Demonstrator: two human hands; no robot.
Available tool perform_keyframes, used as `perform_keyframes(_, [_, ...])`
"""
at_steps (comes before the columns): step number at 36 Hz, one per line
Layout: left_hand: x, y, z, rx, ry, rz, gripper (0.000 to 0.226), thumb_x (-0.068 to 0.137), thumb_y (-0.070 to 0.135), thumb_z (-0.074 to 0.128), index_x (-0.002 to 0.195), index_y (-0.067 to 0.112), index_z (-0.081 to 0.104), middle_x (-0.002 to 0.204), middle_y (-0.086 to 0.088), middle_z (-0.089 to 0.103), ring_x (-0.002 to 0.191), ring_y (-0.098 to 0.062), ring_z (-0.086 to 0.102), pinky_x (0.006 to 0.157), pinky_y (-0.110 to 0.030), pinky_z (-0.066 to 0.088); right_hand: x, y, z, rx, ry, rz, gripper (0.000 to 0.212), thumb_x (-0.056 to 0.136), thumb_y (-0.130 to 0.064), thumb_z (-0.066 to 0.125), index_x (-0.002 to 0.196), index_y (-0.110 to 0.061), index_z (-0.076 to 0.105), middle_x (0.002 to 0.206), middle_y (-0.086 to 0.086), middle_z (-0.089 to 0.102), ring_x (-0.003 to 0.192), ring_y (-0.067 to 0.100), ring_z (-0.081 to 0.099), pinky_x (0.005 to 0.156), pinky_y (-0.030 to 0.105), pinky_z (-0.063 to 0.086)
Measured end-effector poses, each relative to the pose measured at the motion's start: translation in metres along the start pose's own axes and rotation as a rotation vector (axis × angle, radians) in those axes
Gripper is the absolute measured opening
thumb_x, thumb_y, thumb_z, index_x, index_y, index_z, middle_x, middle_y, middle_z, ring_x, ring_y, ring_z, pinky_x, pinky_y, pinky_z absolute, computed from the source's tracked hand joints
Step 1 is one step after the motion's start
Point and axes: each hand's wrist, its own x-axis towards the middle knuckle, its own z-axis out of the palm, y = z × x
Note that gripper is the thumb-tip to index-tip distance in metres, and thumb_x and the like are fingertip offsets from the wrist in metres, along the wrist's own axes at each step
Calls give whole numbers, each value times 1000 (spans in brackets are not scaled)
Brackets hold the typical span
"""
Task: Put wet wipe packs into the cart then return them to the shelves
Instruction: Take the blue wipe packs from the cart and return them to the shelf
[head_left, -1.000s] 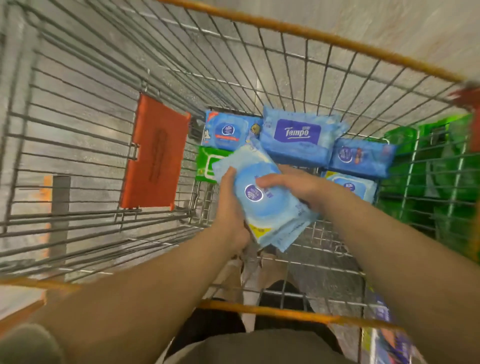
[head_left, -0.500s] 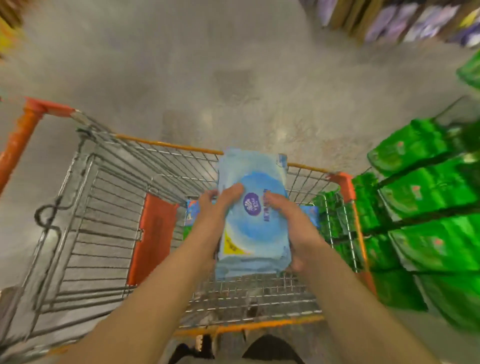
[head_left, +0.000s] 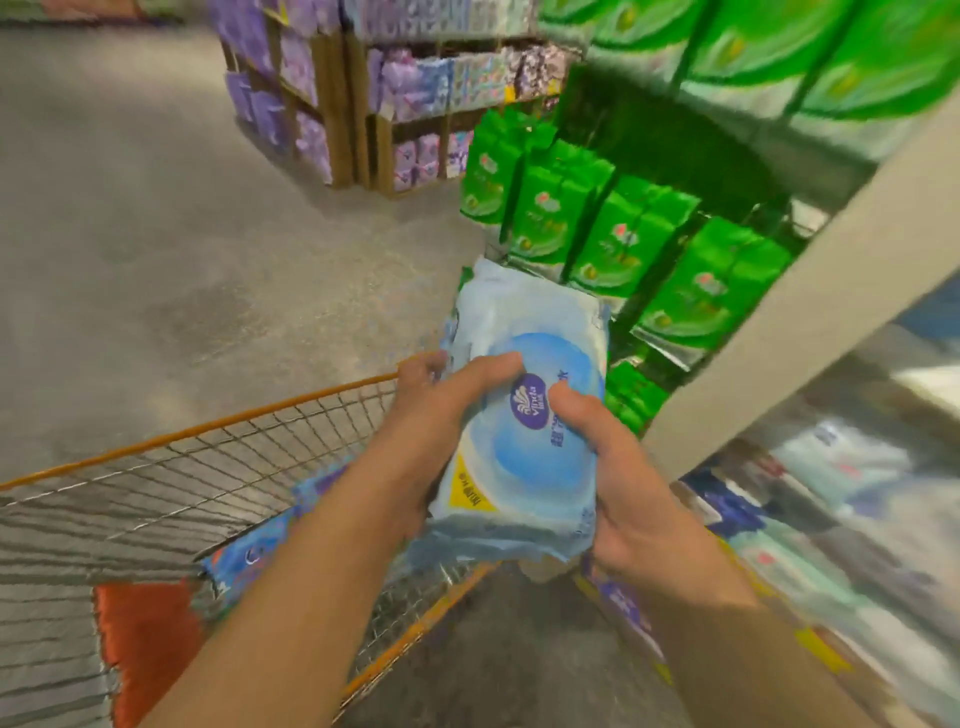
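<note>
A: Your fingers (head_left: 498, 364) curled round the blue wipe pack (head_left: 524, 431), both hands, above the cart (head_left: 218, 457).

B: Done?

A: No. It looked on its way to the shelf (head_left: 810, 322). More packs (head_left: 254, 551) waited in the cart.

Shop aisle: stocked shelves (head_left: 649, 244), wire cart (head_left: 218, 467).

Taking the shelf post (head_left: 810, 312) as landmark: left of it, green packs (head_left: 618, 234) fill the lower shelf edge to edge, closing off that face. Right of the post the shelf looks partly open, though blur hides what lies there. Below and left of the post, the cart (head_left: 208, 431) stands with its rim close by, and bare floor (head_left: 156, 234) stretches beyond.
</note>
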Motion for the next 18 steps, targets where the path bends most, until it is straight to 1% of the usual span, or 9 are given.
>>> perform_keyframes(3, [-4,-5,46,20,-128,-16,105,46,43,90,140,31,43,117,-16,73,93,-37,76,81,-60,60,-40,-25,-16,12,55,-93,84,58,-34,96,131,-6,66,135,21,63,125,37,61,108,50,44])
perform_keyframes(5, [-5,-11,80,47,-231,-43,101,52,38,90,143,26,47,112,-15,76,91,-37,77,74,-53,62,-66,-39,-30,64,100,-154,87,60,-31,96,135,-5,62,136,22,62,126,37,60,105,50,47])
perform_keyframes(6, [-5,-15,97,61,-280,-46,95,56,34,91,141,25,51,109,-14,77,90,-36,77,72,-50,63,-79,-46,-35,84,120,-190,83,61,-29,96,133,-5,64,135,22,63,124,37,62,103,49,50])
perform_keyframes(8, [-5,-27,129,97,-361,-32,85,57,30,93,134,25,58,105,-12,78,88,-33,77,70,-46,63,-105,-58,-46,97,175,-265,62,66,-26,90,121,-5,73,129,21,67,116,34,68,97,47,56])
perform_keyframes(10, [-6,-42,159,167,-416,-23,85,54,38,90,133,26,60,108,-11,78,92,-33,77,76,-47,62,-132,-70,-57,126,254,-313,37,71,-24,75,103,-6,81,114,19,74,99,30,74,87,43,60])
perform_keyframes(11, [-7,-50,173,210,-430,-26,88,52,44,90,134,29,59,113,-11,76,96,-34,76,82,-51,61,-145,-76,-63,136,295,-342,32,74,-25,68,96,-6,82,108,18,76,92,28,76,80,41,62])
perform_keyframes(14, [-10,-75,216,368,-478,10,111,43,72,93,141,46,48,142,-7,61,122,-35,65,99,-58,53,-182,-92,-88,119,446,-430,35,79,-26,59,98,-6,81,99,17,77,81,26,77,60,35,63])
perform_keyframes(15, [-10,-83,230,402,-496,11,109,39,73,93,136,54,48,144,-5,58,126,-35,62,100,-59,51,-193,-97,-98,103,489,-447,34,79,-27,60,98,-8,80,98,17,77,80,26,77,58,35,62])
perform_keyframes(18, [-13,-101,272,512,-558,1,104,34,69,96,127,60,50,137,-1,63,119,-34,66,94,-57,55,-220,-112,-130,81,577,-489,31,77,-29,62,93,-10,82,94,18,77,76,27,77,55,34,60])
